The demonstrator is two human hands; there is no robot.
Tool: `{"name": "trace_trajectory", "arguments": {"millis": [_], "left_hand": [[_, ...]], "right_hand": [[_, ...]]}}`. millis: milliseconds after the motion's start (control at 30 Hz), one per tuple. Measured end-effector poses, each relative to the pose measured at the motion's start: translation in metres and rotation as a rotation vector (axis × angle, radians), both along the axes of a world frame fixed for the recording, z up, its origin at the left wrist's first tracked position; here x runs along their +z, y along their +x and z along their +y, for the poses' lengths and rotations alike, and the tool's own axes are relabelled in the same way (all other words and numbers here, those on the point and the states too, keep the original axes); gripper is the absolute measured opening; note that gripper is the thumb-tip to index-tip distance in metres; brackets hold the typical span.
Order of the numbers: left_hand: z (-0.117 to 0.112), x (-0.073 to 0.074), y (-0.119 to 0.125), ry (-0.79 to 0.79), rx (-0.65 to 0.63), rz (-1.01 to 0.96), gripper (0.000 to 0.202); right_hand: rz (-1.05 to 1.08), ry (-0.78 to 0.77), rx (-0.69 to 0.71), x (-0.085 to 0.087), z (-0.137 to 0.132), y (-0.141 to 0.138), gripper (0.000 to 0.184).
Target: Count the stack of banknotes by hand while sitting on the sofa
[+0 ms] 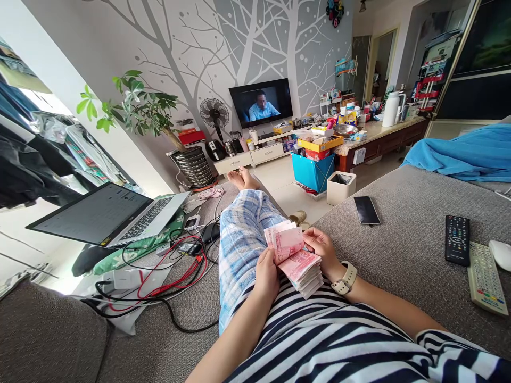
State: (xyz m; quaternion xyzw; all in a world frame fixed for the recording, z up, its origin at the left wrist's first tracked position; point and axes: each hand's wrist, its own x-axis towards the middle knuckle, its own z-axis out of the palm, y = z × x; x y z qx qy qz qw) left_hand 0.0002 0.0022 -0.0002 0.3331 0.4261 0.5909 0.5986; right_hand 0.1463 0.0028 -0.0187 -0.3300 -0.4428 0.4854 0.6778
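Observation:
My left hand (pixel 266 272) is closed on a thick stack of banknotes (pixel 302 267), red and pink, bent over in the middle above my lap. Several notes fan upward past the left thumb, and the lower part of the stack hangs toward the striped shirt (pixel 295 324). At the right edge of the raised notes is my right hand (pixel 320 249), its thumb and fingers pinched together there. A pale watch (pixel 345 279) is on the right wrist. The palm sides of both hands are hidden.
Left of my legs, a laptop (pixel 120 213) stands open beside tangled cables (pixel 175 287). A phone (pixel 366 210), a black remote (pixel 457 239) and a beige remote (pixel 487 276) lie on the grey sofa to the right. Beyond are a bin (pixel 340 189) and a blue box (pixel 312 172).

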Motion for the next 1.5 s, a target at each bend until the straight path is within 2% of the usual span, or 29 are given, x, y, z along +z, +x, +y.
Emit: {"name": "trace_trajectory", "arguments": {"millis": [100, 300, 733, 833, 933, 1033, 1500], "left_hand": [[0.0014, -0.0013, -0.0011, -0.026, -0.071, -0.044, 0.009], [0.0019, 0.0007, -0.0005, -0.028, -0.1, -0.069, 0.018], [0.003, 0.0006, -0.0014, -0.039, -0.136, -0.084, 0.032], [0.0036, 0.0006, -0.001, -0.035, -0.117, -0.084, 0.026], [0.0052, -0.0014, -0.0011, -0.026, -0.039, -0.092, 0.016], [0.007, -0.0042, -0.0017, -0.019, 0.015, -0.099, 0.015], [0.0065, -0.0058, -0.0021, -0.038, 0.005, -0.09, 0.019]], "right_hand": [[-0.011, 0.007, -0.011, 0.0026, -0.0025, -0.0004, 0.026], [-0.052, 0.016, 0.002, 0.0043, -0.0017, -0.0012, 0.031], [-0.081, -0.038, -0.009, 0.0021, 0.0039, -0.0017, 0.031], [-0.082, -0.043, -0.005, 0.003, 0.0038, -0.002, 0.031], [-0.075, -0.041, 0.0, 0.0037, 0.0037, -0.0019, 0.032], [-0.061, -0.03, 0.01, 0.0038, 0.003, -0.0017, 0.033], [-0.008, -0.037, 0.049, 0.002, 0.002, -0.001, 0.034]]}}
